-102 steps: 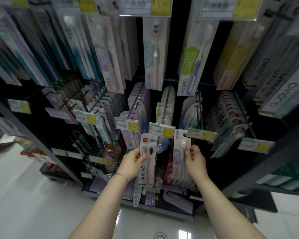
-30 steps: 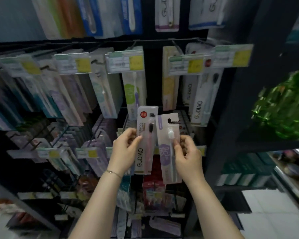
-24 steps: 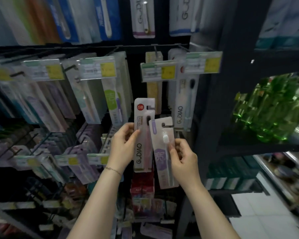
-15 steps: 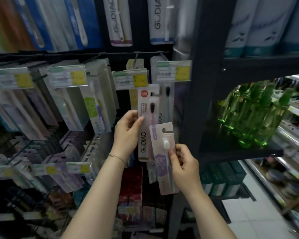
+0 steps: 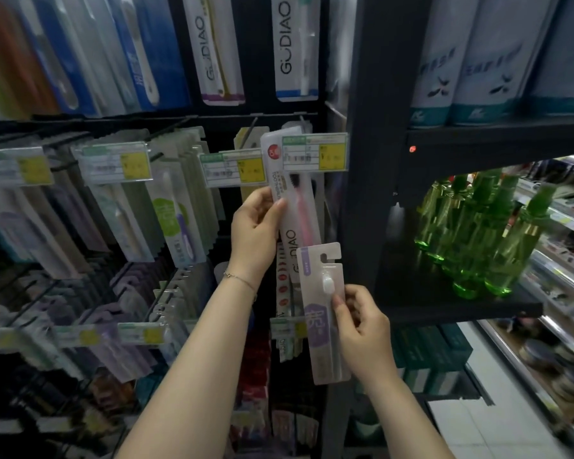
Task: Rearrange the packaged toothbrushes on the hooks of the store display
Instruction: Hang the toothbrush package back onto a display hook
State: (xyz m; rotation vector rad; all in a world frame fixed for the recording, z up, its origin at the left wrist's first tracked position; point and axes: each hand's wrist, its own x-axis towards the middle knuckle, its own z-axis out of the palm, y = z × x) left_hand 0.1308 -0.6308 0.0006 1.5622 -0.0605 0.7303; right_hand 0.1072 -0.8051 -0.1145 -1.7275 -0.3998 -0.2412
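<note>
My left hand grips a long white GODIAO toothbrush pack with a pink brush and a red dot at its top. The pack's top sits behind the rightmost price tag on the middle row of hooks. My right hand holds a shorter pack with a purple label and a white brush head, lower and to the right, away from any hook. Its hanging notch at the top is free.
Rows of hanging toothbrush packs fill the display to the left, each hook fronted by a price tag. A black upright post borders the display on the right. Green bottles stand on the neighbouring shelf.
My left hand has raised the GODIAO pack up to the rightmost middle hook, its top now behind the price tag. My right hand has stayed low with the purple pack. My view shifted right.
</note>
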